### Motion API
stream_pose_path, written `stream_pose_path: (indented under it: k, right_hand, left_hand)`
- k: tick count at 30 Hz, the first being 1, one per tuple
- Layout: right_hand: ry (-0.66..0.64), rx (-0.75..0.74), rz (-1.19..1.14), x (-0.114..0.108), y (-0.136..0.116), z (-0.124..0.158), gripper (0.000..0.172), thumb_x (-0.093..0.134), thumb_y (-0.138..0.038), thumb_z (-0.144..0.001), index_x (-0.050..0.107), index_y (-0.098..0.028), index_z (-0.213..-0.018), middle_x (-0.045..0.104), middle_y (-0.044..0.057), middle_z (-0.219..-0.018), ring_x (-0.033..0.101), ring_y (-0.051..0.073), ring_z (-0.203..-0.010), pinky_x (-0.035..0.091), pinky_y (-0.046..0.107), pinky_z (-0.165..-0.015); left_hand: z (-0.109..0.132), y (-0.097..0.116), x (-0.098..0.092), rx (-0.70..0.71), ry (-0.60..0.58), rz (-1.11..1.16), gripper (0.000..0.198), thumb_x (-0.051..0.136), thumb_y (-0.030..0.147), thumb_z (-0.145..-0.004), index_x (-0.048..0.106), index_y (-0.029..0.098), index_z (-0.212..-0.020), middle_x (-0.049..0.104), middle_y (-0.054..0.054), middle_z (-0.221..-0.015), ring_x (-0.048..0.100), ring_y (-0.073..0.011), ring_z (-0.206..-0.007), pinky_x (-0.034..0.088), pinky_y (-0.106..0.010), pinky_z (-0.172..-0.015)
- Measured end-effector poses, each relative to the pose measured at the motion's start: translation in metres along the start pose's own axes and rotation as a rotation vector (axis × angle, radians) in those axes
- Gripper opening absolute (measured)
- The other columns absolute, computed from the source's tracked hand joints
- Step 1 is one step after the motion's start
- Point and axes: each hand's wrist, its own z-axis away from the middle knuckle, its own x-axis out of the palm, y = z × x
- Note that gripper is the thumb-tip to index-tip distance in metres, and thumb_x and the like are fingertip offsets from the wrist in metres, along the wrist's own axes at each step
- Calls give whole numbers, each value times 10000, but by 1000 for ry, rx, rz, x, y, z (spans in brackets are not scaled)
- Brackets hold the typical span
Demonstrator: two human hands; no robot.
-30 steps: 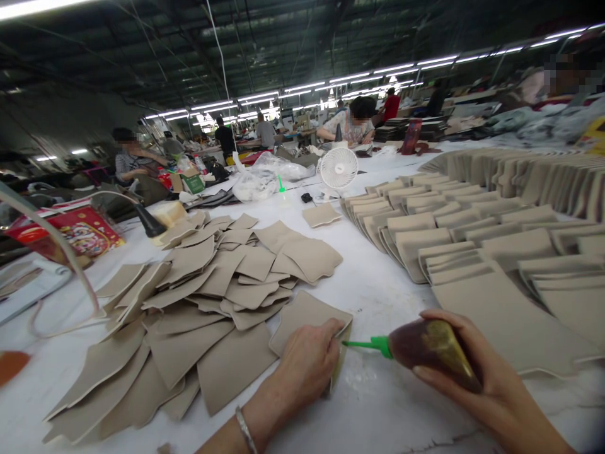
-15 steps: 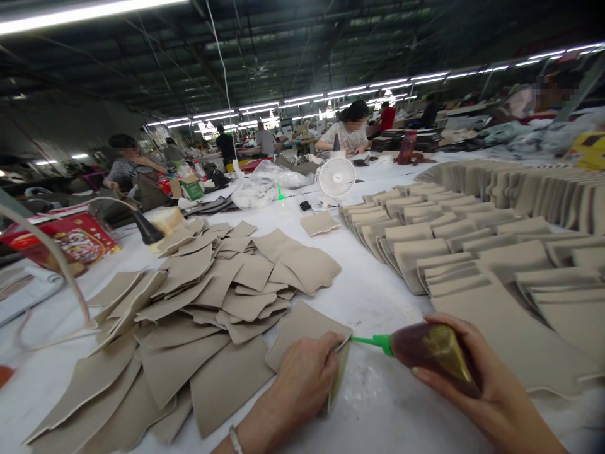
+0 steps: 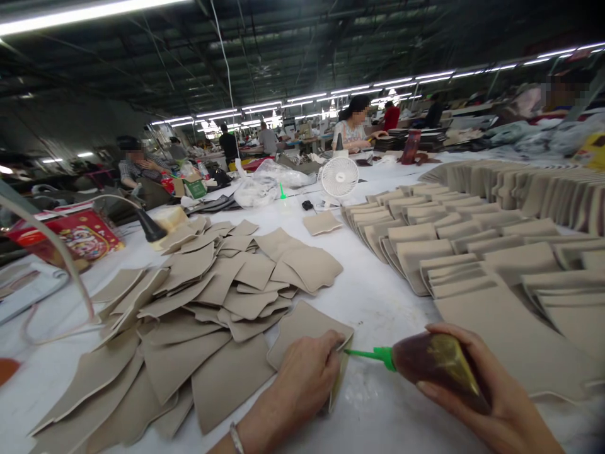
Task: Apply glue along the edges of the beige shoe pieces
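Note:
My left hand is closed on the edge of a grey-beige leather-like piece, pinching it near its right corner. Under my fingers an edge of the piece is folded over, showing a yellowish underside. My right hand wraps round a glue bottle with dark brown sides and a yellow patch. The bottle lies tilted on its side, its thin green nozzle pointing left. The nozzle tip is at the folded edge, right beside my left fingertips; whether it touches cannot be told.
A loose heap of similar pieces covers the table's left. Overlapping rows of pieces fill the right. A small white fan, a clear plastic bag and a red box stand farther back. Co-workers sit beyond.
The bottle in my right hand has moved slightly down, and its nozzle tip has slid down along the folded edge. My left hand keeps its grip on the piece.

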Motion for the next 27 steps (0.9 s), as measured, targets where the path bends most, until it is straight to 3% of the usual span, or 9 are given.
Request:
stream_pose_path:
  k: [3, 8, 12, 18, 23, 27]
  right_hand:
    - [45, 53, -49, 3, -5, 4, 563, 694, -620, -809, 498, -316, -1240, 623, 33, -1121, 650, 286, -965, 580, 312, -774]
    - [-17, 142, -147, 6, -5, 15, 493, 673, -572, -842, 531, -329, -1246, 606, -2, -1196, 622, 236, -1043, 506, 244, -900]
    - [-31, 105, -127, 3, 3, 14, 577, 750, -560, -773, 528, -312, -1244, 643, 27, -1127, 670, 265, -933, 574, 281, -803]
    - [-34, 152, -163, 9, -8, 23, 484, 663, -569, -853, 523, -335, -1253, 591, -16, -1217, 604, 213, -1078, 462, 199, -941]
    - [-63, 73, -56, 6, 4, 16, 595, 715, -598, -799, 486, -333, -1280, 631, 14, -1148, 655, 253, -980, 563, 243, -793]
    - [-94, 101, -73, 10, -2, 31, 520, 623, -604, -879, 468, -321, -1287, 596, 12, -1194, 637, 233, -1023, 531, 241, -873]
  left_hand:
    - [1, 1, -1, -6, 2, -3, 395, 367, 223, -956, 631, 243, -1250, 717, -47, -1041, 646, -231, -983, 466, -302, -915]
    - [1, -1, 0, 4, 13, -11, 407, 383, 206, -938, 613, 254, -1270, 722, -42, -1025, 656, -227, -964, 474, -294, -890]
    - [1, -3, 2, 21, 33, -22, 415, 391, 194, -921, 621, 278, -1257, 730, -32, -964, 674, -239, -921, 491, -310, -832]
    - [2, -3, 2, 23, 42, -34, 417, 383, 193, -926, 616, 273, -1262, 730, -43, -954, 681, -247, -913, 496, -313, -805]
    - [1, -4, 3, 30, 55, -47, 409, 390, 202, -925, 616, 267, -1260, 729, -54, -978, 680, -268, -924, 499, -339, -810]
    - [0, -6, 6, 29, 65, -43, 418, 409, 179, -896, 626, 264, -1244, 729, -48, -972, 679, -271, -923, 500, -341, -813]
